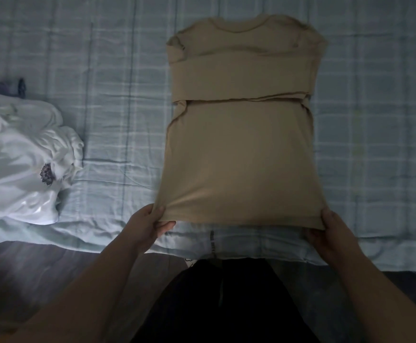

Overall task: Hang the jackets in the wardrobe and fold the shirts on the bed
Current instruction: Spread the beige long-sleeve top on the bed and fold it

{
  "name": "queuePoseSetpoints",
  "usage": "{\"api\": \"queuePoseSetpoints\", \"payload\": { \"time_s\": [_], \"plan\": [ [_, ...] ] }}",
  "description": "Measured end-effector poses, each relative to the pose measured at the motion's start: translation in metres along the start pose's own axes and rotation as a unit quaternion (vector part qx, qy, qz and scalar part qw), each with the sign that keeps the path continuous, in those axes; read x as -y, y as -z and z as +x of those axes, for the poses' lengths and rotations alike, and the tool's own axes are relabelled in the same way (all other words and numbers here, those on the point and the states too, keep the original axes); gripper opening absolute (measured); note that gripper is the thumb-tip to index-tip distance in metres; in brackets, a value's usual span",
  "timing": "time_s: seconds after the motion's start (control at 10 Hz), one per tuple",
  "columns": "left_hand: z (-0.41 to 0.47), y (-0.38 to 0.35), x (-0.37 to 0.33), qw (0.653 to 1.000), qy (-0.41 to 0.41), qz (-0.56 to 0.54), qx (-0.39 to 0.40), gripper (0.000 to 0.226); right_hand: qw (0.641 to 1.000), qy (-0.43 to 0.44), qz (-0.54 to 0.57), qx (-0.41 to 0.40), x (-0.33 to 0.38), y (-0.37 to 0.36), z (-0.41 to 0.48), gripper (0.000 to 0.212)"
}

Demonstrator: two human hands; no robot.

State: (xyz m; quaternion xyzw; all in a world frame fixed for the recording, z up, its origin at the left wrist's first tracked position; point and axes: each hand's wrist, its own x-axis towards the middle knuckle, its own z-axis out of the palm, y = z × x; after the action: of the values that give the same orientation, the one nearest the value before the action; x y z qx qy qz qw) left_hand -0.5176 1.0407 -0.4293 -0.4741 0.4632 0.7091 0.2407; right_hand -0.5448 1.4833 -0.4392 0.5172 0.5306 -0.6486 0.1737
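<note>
Someone's bedroom at home, laundry-folding time

Pretty clearly a bedroom: most of the view is a bed (108,70) covered in a pale blue plaid sheet, a bit wrinkled, with its near edge hanging over a dark wood-look floor (28,273). A tan shirt (239,157) is laid flat on the sheet with its sleeves folded across, and a crumpled white garment (21,157) sits in a heap off to the left with something dark purple poking out behind it. Lighting is dim and soft, like ordinary room light, not a shop or workspace. Just clothes on a bed, so a home.
</note>
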Motion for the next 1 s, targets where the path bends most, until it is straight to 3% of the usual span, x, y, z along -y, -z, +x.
{"api": "queuePoseSetpoints", "payload": {
  "time_s": [0.1,0.3,0.5,0.6,0.7,0.8,1.0],
  "plan": [
    [-0.002,0.007,0.015,0.999,0.031,-0.015,-0.002,0.022,0.999,-0.017,-0.034,-0.036,-0.017,0.008,0.001,0.04],
    [-0.022,0.033,0.06,0.994,0.092,0.051,-0.038,0.025,0.971,-0.034,-0.21,-0.108,-0.037,0.025,-0.025,0.026],
    [-0.037,0.028,0.049,0.996,0.089,0.026,0.0,0.025,0.969,-0.037,-0.224,-0.097,-0.03,0.027,-0.04,0.019],
    [-0.039,0.017,0.017,0.998,0.051,0.043,0.009,0.024,0.972,0.0,-0.207,-0.113,-0.007,0.028,-0.044,0.021],
    [-0.037,0.004,-0.028,0.999,-0.019,0.036,0.021,0.026,0.994,0.021,-0.088,-0.058,0.032,0.018,-0.042,0.012],
    [-0.032,-0.013,-0.07,0.996,-0.067,-0.01,0.064,0.026,0.999,0.024,0.027,0.002,0.078,-0.004,-0.034,0.013],
    [0.014,-0.064,-0.13,0.981,-0.109,-0.153,0.049,0.015,0.99,0.053,0.093,0.091,0.16,-0.07,-0.004,0.02]
  ]
}}
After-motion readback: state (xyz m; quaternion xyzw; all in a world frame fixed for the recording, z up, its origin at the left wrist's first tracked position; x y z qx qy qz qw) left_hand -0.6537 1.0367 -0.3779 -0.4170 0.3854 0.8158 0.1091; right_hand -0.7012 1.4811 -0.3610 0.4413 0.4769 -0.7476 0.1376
